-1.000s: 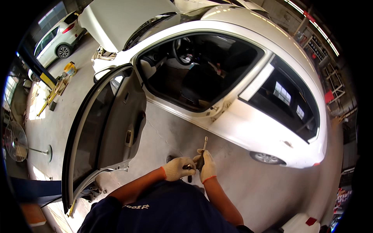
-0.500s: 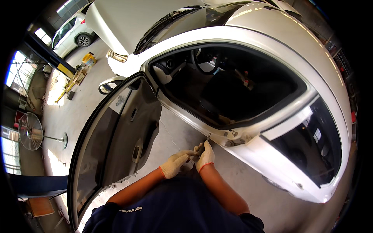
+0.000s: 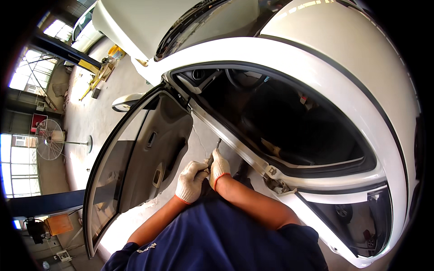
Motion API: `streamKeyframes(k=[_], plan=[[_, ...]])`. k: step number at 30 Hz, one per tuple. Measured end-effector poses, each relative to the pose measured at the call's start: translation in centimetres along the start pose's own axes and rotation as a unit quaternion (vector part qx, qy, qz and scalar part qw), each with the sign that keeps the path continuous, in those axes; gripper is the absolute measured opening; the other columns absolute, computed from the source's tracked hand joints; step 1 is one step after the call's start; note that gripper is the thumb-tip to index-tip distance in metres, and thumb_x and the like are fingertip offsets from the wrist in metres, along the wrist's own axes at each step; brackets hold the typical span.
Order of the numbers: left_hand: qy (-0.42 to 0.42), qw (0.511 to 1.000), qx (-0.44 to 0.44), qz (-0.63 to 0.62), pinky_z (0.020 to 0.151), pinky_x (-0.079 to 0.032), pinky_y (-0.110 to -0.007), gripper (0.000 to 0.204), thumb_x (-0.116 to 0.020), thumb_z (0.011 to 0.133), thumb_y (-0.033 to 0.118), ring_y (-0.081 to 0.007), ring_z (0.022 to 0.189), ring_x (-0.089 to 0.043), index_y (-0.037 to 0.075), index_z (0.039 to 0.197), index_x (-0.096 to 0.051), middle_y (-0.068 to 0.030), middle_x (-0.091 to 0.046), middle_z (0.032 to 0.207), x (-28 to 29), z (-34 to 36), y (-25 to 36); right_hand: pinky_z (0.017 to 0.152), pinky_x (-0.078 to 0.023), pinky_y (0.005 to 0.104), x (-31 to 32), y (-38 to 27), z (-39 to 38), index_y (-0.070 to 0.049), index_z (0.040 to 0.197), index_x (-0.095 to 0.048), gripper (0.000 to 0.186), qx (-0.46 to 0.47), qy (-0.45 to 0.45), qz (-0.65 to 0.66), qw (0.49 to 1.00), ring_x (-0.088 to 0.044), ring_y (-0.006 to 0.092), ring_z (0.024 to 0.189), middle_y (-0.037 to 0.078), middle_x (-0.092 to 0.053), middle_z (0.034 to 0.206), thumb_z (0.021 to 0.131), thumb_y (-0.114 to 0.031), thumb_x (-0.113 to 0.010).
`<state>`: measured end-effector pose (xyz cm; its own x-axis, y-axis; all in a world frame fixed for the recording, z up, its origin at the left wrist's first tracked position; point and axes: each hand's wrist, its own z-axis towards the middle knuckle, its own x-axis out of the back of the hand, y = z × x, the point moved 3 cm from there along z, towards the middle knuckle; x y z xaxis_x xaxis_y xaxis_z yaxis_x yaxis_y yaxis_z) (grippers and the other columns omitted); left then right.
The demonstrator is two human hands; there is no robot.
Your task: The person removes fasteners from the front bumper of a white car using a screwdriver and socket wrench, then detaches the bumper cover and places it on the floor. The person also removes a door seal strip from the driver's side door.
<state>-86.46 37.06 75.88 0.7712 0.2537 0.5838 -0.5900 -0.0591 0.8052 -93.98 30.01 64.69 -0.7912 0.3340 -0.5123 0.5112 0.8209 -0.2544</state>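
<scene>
Both my hands wear cream knitted gloves with orange cuffs and meet in front of my body, between the open door and the car's sill. My right hand [image 3: 219, 167] is closed round a slim dark metal tool [image 3: 219, 143], whose narrow tip sticks up past the fingers; its exact kind does not show. Just beside it, my left hand [image 3: 191, 180] is closed with its fingers at the tool's near end, most of which the gloves hide. The door sill [image 3: 230, 140] of the white car runs just beyond the tip, apart from it.
To my left the car door [image 3: 160, 140] hangs wide open, its mirror [image 3: 126, 103] beyond it. The white roof [image 3: 334, 45] curves over the right side. A standing fan [image 3: 50, 139], a blue lift arm [image 3: 49, 203] and a yellow bucket [image 3: 116, 52] are farther left.
My view has shifted. Both hands, with the tool, have moved left and closer to my body relative to the sill, and the tip is farther from the door-frame corner.
</scene>
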Motion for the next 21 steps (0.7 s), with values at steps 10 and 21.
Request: streamKeyframes(k=[10, 21], plan=[[-0.02, 0.999, 0.005, 0.05, 0.082, -0.057, -0.046, 0.025, -0.076, 0.088, -0.004, -0.0415, 0.093, -0.072, 0.002, 0.111, -0.068, -0.0202, -0.072, 0.1, -1.1, 3.0, -1.9, 0.064, -0.045, 0.0373, 0.0, 0.7, 5.8, -0.011, 0.104, -0.063, 0.049, -0.062, -0.019, -0.064, 0.996, -0.054, 0.0194, 0.068, 0.004, -0.059, 0.079, 0.109, -0.059, -0.055], [-0.036, 0.973, 0.198, 0.109, 0.086, -0.06, -0.05, 0.034, -0.078, 0.097, 0.024, -0.0395, 0.099, -0.078, 0.003, 0.114, -0.058, -0.0218, -0.079, 0.101, 3.6, 7.6, -6.6, 0.08, -0.053, 0.0337, -7.5, -1.1, 4.9, -0.003, 0.127, -0.067, 0.033, 0.1, -0.154, -0.269, 0.945, -0.065, 0.0166, 0.086, 0.006, -0.069, 0.095, 0.11, -0.031, -0.062]])
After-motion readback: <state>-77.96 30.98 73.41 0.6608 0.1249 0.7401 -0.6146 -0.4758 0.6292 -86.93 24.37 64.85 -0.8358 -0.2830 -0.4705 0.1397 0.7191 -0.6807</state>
